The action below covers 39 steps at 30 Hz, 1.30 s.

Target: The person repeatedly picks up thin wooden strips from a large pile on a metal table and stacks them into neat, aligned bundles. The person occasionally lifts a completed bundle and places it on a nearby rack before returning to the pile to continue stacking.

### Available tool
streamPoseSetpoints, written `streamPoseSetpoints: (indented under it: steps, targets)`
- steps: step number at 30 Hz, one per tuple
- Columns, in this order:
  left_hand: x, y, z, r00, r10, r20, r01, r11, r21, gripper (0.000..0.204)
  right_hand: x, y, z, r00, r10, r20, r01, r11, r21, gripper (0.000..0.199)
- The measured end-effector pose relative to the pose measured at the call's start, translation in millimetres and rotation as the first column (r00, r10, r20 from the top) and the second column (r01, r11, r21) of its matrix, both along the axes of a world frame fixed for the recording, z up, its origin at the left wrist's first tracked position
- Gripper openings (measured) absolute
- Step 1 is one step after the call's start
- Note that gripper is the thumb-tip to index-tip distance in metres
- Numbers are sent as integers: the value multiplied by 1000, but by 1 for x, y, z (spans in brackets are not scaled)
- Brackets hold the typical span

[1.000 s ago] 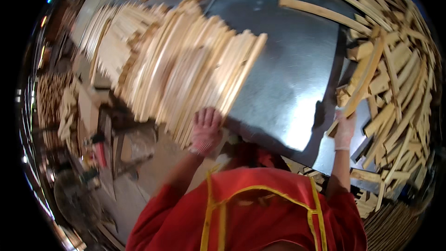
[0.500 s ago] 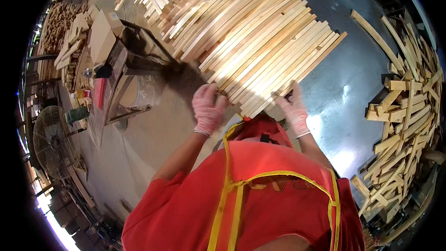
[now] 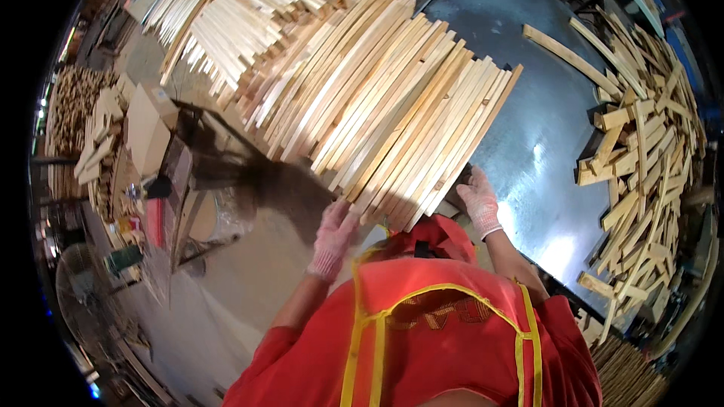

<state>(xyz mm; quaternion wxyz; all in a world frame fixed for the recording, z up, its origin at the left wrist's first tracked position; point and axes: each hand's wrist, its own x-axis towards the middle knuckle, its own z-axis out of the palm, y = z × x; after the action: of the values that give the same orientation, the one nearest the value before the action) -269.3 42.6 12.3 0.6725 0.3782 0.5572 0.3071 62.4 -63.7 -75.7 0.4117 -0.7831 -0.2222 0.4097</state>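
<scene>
While my two gloved hands are at the near end of the work, the broad row of pale wooden strips (image 3: 407,105) lies side by side directly ahead of me, at the left part of the bench (image 3: 520,113). My left hand (image 3: 335,235) has its fingertips at the near strip ends; I cannot tell whether it grips. My right hand (image 3: 480,200) is loosely open just beside the row's right edge; contact cannot be confirmed. Further strips (image 3: 245,19) lie beyond, to the upper left.

The bench surface is dark, smooth metal, with glare near my right forearm. A disordered heap of wood pieces (image 3: 648,188) covers its right side. To my left, a wire-caged fan (image 3: 78,279) and stacked timber (image 3: 75,109) stand over a dusty floor (image 3: 226,309).
</scene>
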Motion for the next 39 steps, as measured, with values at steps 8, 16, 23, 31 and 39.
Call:
streamPoseSetpoints:
  steps: [8, 16, 23, 31, 39]
  targets:
    - [35, 142, 40, 714, -694, 91, 700, 710, -76, 83, 3, 40, 15, 984, -111, -139, 134, 977, 165, 98]
    - [110, 148, 28, 246, -393, -886, 931, 348, 104, 57, 27, 50, 26, 1000, -29, -11, 29, 998, 53, 95]
    - [24, 238, 33, 304, 193, -933, 948, 33, 316, 48, -2, 81, 32, 970, 156, 184, -146, 987, -69, 114]
    - [43, 262, 40, -15, 89, -996, 843, 537, 35, 115, 8, 87, 66, 969, 209, 130, -187, 968, -167, 111]
    - [47, 296, -43, 346, 170, -923, 806, 449, 385, 125, 25, 60, 102, 985, 173, -27, -173, 985, 0, 110]
